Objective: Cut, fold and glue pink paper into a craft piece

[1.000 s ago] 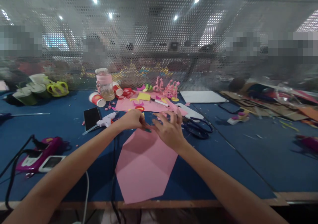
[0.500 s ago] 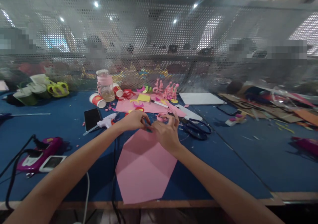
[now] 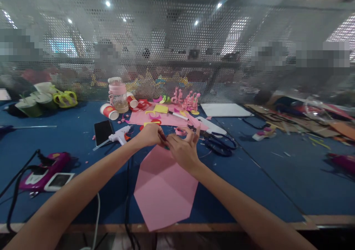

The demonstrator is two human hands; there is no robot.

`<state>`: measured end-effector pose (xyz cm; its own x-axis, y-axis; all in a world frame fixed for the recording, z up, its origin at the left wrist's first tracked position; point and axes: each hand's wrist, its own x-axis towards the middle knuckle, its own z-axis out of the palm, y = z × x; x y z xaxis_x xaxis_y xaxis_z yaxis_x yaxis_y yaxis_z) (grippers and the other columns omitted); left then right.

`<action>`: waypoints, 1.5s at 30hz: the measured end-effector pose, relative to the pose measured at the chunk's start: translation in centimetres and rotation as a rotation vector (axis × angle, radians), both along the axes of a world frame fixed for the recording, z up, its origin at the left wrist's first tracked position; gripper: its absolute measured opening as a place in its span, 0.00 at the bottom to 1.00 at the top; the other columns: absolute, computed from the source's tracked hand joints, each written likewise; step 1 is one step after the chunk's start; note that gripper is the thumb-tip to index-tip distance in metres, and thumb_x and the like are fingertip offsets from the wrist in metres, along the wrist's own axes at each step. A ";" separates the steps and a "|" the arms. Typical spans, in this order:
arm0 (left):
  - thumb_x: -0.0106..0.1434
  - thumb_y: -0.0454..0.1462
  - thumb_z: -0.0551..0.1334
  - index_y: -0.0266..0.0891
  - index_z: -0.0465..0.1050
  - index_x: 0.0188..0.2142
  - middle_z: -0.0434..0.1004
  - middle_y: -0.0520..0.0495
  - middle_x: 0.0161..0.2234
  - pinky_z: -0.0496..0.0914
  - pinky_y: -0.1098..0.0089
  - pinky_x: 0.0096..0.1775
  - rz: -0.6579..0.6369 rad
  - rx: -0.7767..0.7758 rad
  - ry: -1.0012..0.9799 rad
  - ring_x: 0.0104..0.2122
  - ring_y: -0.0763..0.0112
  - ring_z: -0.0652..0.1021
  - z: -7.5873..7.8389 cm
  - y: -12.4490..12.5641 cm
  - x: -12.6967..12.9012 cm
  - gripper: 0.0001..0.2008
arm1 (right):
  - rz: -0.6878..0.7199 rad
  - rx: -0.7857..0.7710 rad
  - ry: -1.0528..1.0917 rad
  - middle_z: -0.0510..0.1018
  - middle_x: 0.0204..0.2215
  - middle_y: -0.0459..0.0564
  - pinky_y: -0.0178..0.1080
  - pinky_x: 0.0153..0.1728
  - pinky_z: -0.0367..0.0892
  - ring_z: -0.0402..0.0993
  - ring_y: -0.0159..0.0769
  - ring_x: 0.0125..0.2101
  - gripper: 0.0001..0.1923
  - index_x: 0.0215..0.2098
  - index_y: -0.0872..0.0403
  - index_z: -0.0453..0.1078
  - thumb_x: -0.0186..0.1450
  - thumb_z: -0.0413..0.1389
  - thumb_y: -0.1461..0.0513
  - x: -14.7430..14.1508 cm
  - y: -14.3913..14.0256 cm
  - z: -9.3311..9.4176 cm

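A folded pink paper sheet (image 3: 163, 187) lies on the blue table (image 3: 249, 176) in front of me, its near corner reaching the table edge. My left hand (image 3: 151, 134) and my right hand (image 3: 183, 150) meet at its far tip. Both pinch that tip between thumb and fingers, fingertips touching each other. A small pink paper curl (image 3: 180, 131) lies just beyond my right hand. Black scissors (image 3: 220, 143) rest to the right of it.
A white glue gun (image 3: 119, 134) and a black phone (image 3: 102, 131) lie left of my hands. Cups, a jar (image 3: 118, 94) and paper scraps crowd the back. A purple device (image 3: 41, 168) with cables sits at left. A perforated metal screen (image 3: 177, 50) closes the far side.
My right hand's fingers have drawn together from spread to a pinch at the paper's tip. The pink sheet has shifted slightly to the right.
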<state>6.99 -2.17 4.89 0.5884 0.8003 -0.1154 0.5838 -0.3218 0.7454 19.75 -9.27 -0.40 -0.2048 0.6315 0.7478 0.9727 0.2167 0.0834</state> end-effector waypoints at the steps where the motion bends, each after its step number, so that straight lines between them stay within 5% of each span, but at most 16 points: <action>1: 0.37 0.25 0.64 0.33 0.71 0.21 0.75 0.52 0.18 0.68 0.75 0.26 0.005 -0.003 -0.016 0.24 0.69 0.77 -0.1 0.0 0.0 0.08 | -0.005 -0.018 -0.004 0.75 0.25 0.44 0.61 0.52 0.27 0.58 0.46 0.44 0.08 0.26 0.51 0.70 0.60 0.53 0.60 0.0 0.0 0.0; 10: 0.36 0.26 0.65 0.31 0.69 0.36 0.75 0.53 0.18 0.68 0.74 0.25 0.010 0.096 -0.018 0.24 0.68 0.77 -0.8 0.1 0.0 0.23 | 0.030 -0.189 0.096 0.76 0.25 0.43 0.61 0.51 0.26 0.56 0.46 0.45 0.08 0.25 0.50 0.71 0.60 0.52 0.63 0.3 0.3 -0.1; 19: 0.41 0.28 0.62 0.32 0.73 0.31 0.78 0.49 0.22 0.66 0.77 0.26 -0.101 0.054 0.108 0.29 0.68 0.78 -0.4 0.5 -0.1 0.13 | 0.045 -0.307 0.172 0.76 0.28 0.45 0.59 0.50 0.25 0.57 0.48 0.44 0.10 0.26 0.51 0.72 0.61 0.50 0.64 0.4 0.3 0.4; 31: 0.34 0.29 0.68 0.31 0.72 0.30 0.75 0.50 0.18 0.65 0.74 0.24 0.045 0.126 0.043 0.24 0.66 0.76 -1.1 0.3 0.0 0.19 | 0.023 -0.152 0.125 0.77 0.30 0.45 0.65 0.48 0.26 0.55 0.50 0.46 0.08 0.30 0.48 0.72 0.62 0.50 0.60 0.6 0.5 -0.1; 35: 0.35 0.33 0.69 0.32 0.72 0.32 0.76 0.51 0.20 0.66 0.73 0.27 -0.006 0.180 0.088 0.26 0.65 0.76 -1.1 0.8 -0.3 0.21 | 0.104 -0.141 0.076 0.76 0.37 0.50 0.58 0.51 0.42 0.60 0.46 0.43 0.12 0.42 0.51 0.69 0.63 0.48 0.59 2.0 0.7 0.8; 39: 0.37 0.32 0.67 0.32 0.71 0.37 0.76 0.51 0.21 0.66 0.73 0.30 -0.071 0.257 0.159 0.26 0.67 0.76 -0.5 0.6 -0.5 0.23 | 0.335 -0.364 0.039 0.76 0.36 0.54 0.41 0.42 0.59 0.66 0.40 0.39 0.13 0.40 0.58 0.70 0.63 0.48 0.60 3.2 1.3 1.9; 45: 0.39 0.30 0.66 0.31 0.68 0.41 0.75 0.51 0.22 0.65 0.74 0.27 -0.098 0.358 0.227 0.26 0.67 0.76 1.2 -0.4 -0.7 0.25 | 0.505 -0.883 0.105 0.77 0.29 0.50 0.33 0.33 0.61 0.70 0.33 0.30 0.08 0.33 0.58 0.74 0.58 0.53 0.65 2.5 3.7 4.2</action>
<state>6.34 -2.54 6.07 0.6550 0.7553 0.0236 0.6743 -0.5983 0.4329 22.24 -5.53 3.82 -0.5600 0.8239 0.0870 0.7439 0.5462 -0.3851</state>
